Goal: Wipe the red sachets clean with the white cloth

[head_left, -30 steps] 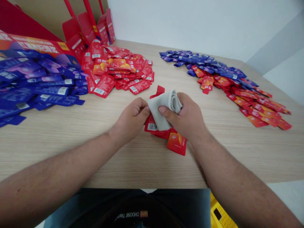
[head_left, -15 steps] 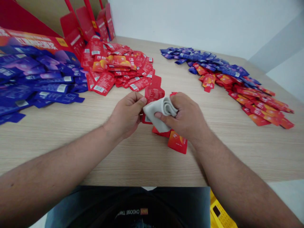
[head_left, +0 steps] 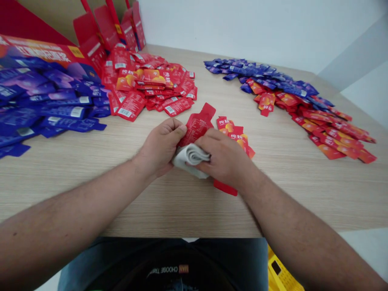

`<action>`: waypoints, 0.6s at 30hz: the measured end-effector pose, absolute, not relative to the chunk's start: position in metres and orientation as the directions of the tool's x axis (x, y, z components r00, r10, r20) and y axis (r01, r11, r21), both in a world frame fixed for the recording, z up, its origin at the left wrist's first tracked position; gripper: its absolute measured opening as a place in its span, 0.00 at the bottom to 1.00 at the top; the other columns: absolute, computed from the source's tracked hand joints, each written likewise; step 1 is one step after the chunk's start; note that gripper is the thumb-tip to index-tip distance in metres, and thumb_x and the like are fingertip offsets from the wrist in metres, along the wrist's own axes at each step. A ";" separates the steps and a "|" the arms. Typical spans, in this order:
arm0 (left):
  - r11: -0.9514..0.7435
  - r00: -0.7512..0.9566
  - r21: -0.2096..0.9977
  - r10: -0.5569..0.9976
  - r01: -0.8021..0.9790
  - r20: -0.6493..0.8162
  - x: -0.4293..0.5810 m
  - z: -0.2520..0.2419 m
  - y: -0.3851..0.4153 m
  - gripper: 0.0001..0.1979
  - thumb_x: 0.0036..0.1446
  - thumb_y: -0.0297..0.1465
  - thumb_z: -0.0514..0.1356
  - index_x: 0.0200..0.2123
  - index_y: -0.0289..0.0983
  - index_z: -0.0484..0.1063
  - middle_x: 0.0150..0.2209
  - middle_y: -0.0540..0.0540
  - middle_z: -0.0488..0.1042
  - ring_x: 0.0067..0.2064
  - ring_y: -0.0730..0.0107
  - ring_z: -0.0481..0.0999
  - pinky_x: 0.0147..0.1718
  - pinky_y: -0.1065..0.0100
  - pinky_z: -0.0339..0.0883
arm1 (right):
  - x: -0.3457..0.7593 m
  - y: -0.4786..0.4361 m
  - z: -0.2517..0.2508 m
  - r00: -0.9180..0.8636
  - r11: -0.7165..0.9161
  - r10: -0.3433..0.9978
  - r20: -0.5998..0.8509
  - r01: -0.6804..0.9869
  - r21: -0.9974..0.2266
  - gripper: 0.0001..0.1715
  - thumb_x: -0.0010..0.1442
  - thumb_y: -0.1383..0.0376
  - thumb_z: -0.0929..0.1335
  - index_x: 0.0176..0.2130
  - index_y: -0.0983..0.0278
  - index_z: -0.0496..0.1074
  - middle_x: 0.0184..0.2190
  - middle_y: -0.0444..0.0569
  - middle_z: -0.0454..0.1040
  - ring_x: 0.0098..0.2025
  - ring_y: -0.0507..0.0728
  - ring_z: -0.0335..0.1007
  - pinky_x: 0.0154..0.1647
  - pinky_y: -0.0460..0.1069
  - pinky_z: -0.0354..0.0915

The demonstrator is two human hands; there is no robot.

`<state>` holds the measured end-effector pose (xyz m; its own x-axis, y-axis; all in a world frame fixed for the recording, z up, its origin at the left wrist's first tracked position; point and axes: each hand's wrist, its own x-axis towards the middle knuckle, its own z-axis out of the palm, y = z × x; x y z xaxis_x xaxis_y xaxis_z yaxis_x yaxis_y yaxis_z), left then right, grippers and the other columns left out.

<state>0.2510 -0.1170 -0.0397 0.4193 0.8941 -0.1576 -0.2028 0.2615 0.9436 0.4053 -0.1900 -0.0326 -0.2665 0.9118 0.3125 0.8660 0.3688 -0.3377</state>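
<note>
Two grips: both closed.
Left hand (head_left: 162, 147): pinches red sachet (head_left: 196, 125), steadying it.
Right hand (head_left: 224, 159): presses folded grey cloth (head_left: 189, 159) against the sachet.

This looks like a small packing workroom: a wood-laminate table (head_left: 303, 198) holds heaps of red sachets (head_left: 151, 85) and blue sachets (head_left: 257, 70), beside red cardboard display cartons (head_left: 106, 28) and a yellow plastic crate (head_left: 280, 275).

Blue sachets (head_left: 51, 107) heaped at left of bench (head_left: 273, 202), touching red sachets (head_left: 151, 87) piled just right of them. Printed carton (head_left: 39, 48) tilted behind blue heap; red display boxes (head_left: 106, 28) upright at far left corner. Far right: blue packets (head_left: 260, 69) running into orange-red packets (head_left: 330, 135) toward near right. Yellow crate (head_left: 280, 275) below near edge. White wall (head_left: 257, 28) beyond.
</note>
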 end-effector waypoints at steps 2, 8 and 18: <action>0.277 0.473 0.936 0.868 -0.215 -0.149 0.251 -0.040 -0.119 0.08 0.58 0.26 0.58 0.27 0.38 0.63 0.19 0.54 0.64 0.20 0.77 0.62 0.20 0.74 0.58 | 0.416 -0.187 -0.028 -0.065 0.242 0.900 0.432 0.898 -0.368 0.12 0.59 0.56 0.71 0.36 0.61 0.69 0.34 0.47 0.69 0.39 0.58 0.65 0.39 0.52 0.61; 0.237 0.544 0.956 0.832 -0.176 -0.106 0.250 -0.043 -0.126 0.08 0.56 0.25 0.60 0.27 0.38 0.64 0.20 0.54 0.64 0.19 0.77 0.61 0.19 0.74 0.55 | 0.435 -0.180 -0.021 0.224 0.035 0.856 0.466 0.874 -0.485 0.19 0.59 0.47 0.69 0.32 0.60 0.67 0.29 0.45 0.68 0.34 0.58 0.64 0.34 0.52 0.60; 0.414 0.458 0.859 0.853 -0.302 -0.250 0.253 -0.037 -0.116 0.09 0.60 0.23 0.55 0.28 0.38 0.62 0.20 0.54 0.64 0.21 0.76 0.65 0.21 0.73 0.61 | 0.403 -0.188 -0.033 -0.043 0.240 0.902 0.429 0.877 -0.416 0.15 0.59 0.53 0.71 0.34 0.61 0.69 0.33 0.47 0.69 0.38 0.58 0.64 0.39 0.51 0.60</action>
